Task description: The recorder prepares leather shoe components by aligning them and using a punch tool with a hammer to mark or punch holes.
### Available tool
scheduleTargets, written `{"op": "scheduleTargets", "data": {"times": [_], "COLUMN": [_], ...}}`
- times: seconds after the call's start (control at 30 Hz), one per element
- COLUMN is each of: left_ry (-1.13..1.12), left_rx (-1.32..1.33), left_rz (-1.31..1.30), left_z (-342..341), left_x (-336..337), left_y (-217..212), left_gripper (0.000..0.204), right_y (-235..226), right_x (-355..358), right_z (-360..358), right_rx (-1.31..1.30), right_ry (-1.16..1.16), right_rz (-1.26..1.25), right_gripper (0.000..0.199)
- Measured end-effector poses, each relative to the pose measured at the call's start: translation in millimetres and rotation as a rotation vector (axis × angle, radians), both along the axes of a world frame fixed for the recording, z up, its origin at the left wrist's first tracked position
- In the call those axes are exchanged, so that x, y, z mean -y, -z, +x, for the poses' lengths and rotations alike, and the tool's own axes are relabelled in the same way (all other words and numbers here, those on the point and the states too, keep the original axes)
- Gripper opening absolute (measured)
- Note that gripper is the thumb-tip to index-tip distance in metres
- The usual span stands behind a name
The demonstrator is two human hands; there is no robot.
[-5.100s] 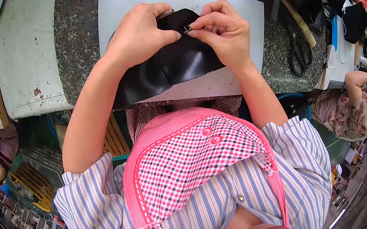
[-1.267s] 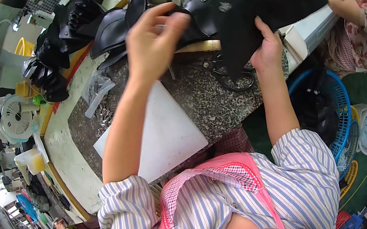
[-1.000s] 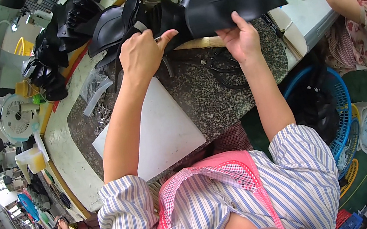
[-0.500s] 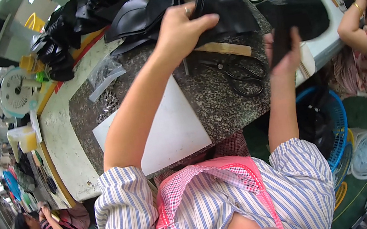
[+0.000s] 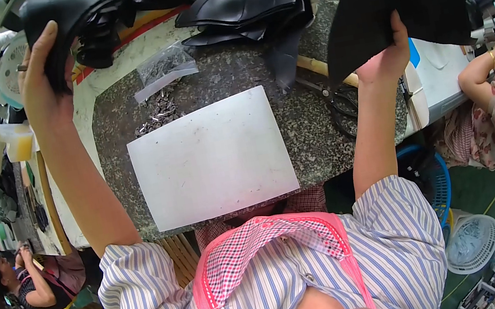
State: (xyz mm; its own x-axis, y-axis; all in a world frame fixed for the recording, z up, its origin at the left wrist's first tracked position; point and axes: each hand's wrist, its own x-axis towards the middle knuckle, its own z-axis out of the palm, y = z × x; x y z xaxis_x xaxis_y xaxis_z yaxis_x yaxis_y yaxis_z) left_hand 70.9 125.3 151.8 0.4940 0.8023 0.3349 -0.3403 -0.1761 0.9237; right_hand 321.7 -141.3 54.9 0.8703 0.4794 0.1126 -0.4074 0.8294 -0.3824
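Observation:
My left hand (image 5: 40,74) is raised at the far left and grips a dark curved leather piece (image 5: 76,13) from the pile there. My right hand (image 5: 385,59) is stretched out to the right and holds up a flat black leather piece (image 5: 392,2) by its lower edge. Between my arms a white rectangular board (image 5: 212,157) lies bare on the speckled stone worktop (image 5: 315,130). A stack of black shaped leather pieces (image 5: 242,8) lies at the back of the worktop.
A clear bag of small metal parts (image 5: 165,70) and loose metal bits (image 5: 158,110) lie left of the board. Scissors (image 5: 342,112) and a wooden stick (image 5: 318,70) lie to its right. People sit at the right (image 5: 489,114) and lower left (image 5: 30,282). A blue basket (image 5: 427,170) stands below.
My hands have parted: the left swung far left onto a dark piece in the pile, the right carried the black flat piece further right. The view has shifted so the board sits centred.

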Motion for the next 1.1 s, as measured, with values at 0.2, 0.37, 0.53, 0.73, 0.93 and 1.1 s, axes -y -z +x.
{"op": "scheduleTargets", "data": {"times": [0.2,0.37,0.53,0.73,0.93,1.1], "left_ry": [0.017,0.065,0.174,0.157,0.282,0.172], "left_rx": [0.000,0.099,0.105,0.149,0.177,0.231], "left_rz": [-0.083,-0.266,-0.248,-0.288,-0.419,-0.413], "left_z": [-5.4,4.9,3.2,3.0,21.4,-23.7], "left_x": [2.1,-10.1,-18.5,-20.3,-13.9,-8.3], "left_y": [22.2,42.1,56.7,63.5,62.6,72.4], "left_gripper": [0.017,0.014,0.013,0.010,0.010,0.011], "right_y": [20.3,24.1,120.8,104.1,87.9,71.3], "right_x": [4.5,-7.7,35.6,48.3,52.1,65.8], "right_z": [-0.1,9.1,80.1,69.6,61.0,77.7], "right_rx": [0.085,-0.006,0.418,0.315,0.277,0.937], "right_ry": [-0.135,0.037,0.310,0.164,0.267,0.201], "right_rz": [-0.003,-0.241,-1.001,-1.098,-0.852,-2.319], "right_gripper": [0.031,0.032,0.027,0.023,0.028,0.055]}}
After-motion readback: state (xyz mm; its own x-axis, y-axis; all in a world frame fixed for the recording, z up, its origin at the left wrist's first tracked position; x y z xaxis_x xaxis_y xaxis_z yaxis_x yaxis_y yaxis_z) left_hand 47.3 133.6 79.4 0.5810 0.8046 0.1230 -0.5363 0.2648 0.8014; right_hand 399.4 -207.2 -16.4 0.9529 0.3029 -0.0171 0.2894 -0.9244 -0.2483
